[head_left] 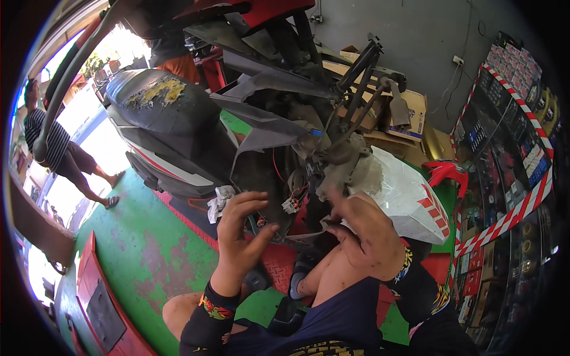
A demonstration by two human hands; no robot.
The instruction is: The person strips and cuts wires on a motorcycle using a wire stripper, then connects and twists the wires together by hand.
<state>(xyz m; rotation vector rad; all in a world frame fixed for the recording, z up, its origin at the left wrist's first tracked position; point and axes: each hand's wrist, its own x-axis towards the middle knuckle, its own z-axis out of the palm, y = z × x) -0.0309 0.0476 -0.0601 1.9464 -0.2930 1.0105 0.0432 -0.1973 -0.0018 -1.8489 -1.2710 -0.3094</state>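
In front of me stands a partly stripped scooter [252, 127], its dark inner panels and wiring exposed. My left hand [239, 240] is raised before its lower body, fingers curved and thumb held apart, with nothing between them. Close to the bare wires and connectors [293, 203], my right hand [367, 234] has its fingers curled together. Whatever lies in that pinch is hidden or too small to name. Right behind this hand is a white body panel [401, 193] with red markings. A crumpled white rag [220, 203] lies beyond my left fingers.
The scooter's torn seat [157, 94] is at the left. Cardboard boxes [408, 115] stand against the grey wall, near a red plastic part [446, 174]. A glass display case [504, 157] edged in red-white tape fills the right side. One person [56, 139] walks at far left; another [172, 56] stands behind the seat.
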